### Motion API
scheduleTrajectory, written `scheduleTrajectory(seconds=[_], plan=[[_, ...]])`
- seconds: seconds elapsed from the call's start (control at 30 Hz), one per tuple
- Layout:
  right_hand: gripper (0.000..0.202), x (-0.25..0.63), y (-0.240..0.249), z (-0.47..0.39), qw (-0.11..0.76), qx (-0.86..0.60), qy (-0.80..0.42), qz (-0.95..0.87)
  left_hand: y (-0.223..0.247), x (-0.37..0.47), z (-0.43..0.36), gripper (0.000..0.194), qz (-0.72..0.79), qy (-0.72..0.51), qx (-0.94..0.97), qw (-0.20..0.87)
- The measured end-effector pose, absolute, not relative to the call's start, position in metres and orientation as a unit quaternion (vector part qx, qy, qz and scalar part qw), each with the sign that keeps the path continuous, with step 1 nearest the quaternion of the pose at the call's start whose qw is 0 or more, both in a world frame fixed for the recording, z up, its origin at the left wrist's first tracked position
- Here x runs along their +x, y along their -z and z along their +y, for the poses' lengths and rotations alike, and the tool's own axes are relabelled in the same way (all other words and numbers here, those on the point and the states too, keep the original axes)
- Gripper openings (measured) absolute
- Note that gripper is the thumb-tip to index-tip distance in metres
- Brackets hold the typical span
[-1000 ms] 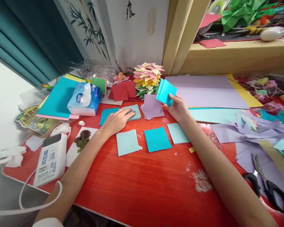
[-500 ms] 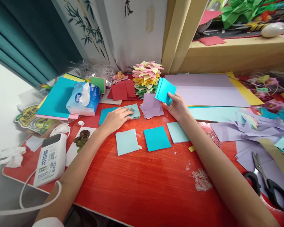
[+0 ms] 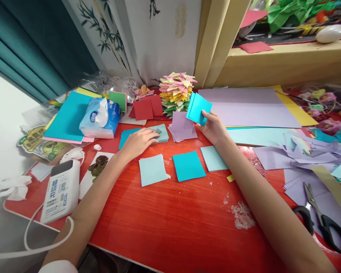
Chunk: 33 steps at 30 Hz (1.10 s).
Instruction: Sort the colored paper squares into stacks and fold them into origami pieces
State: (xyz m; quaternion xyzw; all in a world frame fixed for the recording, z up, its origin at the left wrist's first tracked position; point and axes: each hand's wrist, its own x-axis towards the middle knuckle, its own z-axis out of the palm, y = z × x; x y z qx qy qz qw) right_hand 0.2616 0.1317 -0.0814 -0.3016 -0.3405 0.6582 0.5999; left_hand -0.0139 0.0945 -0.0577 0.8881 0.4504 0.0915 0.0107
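My right hand (image 3: 213,128) is raised above the table, pinching a few bright blue paper squares (image 3: 199,107) between thumb and fingers. My left hand (image 3: 139,142) lies with fingers stretched out over pale blue paper squares (image 3: 162,133), touching them. A bright blue sheet (image 3: 127,137) shows partly from behind that hand. Purple paper squares (image 3: 183,129) lie fanned between the hands. Closer to me are a pale blue stack (image 3: 152,170), a bright blue stack (image 3: 188,166) and another pale blue stack (image 3: 213,158), which my right forearm partly covers.
A folded-paper model (image 3: 177,91) stands at the back beside red squares (image 3: 147,108). Left are a tissue pack (image 3: 99,118) and a white device (image 3: 61,191) with a cable. Right lie black-handled scissors (image 3: 319,220), purple paper strips (image 3: 315,149) and large purple sheets (image 3: 247,108).
Both hands hold nearly the same places, the right one still gripping the bright blue squares. Only a very slight shift of the whole view shows.
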Motion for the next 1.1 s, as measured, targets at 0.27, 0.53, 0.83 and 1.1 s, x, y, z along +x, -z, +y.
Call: scheduleTrajectory(seconds=[0.27, 0.53, 0.83, 1.1], plan=[[0.011, 0.2613, 0.0815, 0.1311, 0.601, -0.305, -0.655, -0.342, 0.0648, -0.0102, 0.0884, 0.033, 0.447, -0.108, 0.885, -0.078], [0.014, 0.2619, 0.082, 0.132, 0.601, -0.306, -0.653, -0.346, 0.0626, -0.0097, 0.0849, 0.055, 0.446, -0.094, 0.886, -0.085], [0.013, 0.2616, 0.0829, 0.1321, 0.601, -0.303, -0.657, -0.34, 0.0592, -0.0072, 0.0877, 0.037, 0.462, -0.067, 0.882, -0.07], [0.016, 0.2622, 0.0829, 0.1327, 0.596, -0.305, -0.656, -0.35, 0.0622, -0.0114, 0.0921, 0.034, 0.46, -0.099, 0.882, -0.042]])
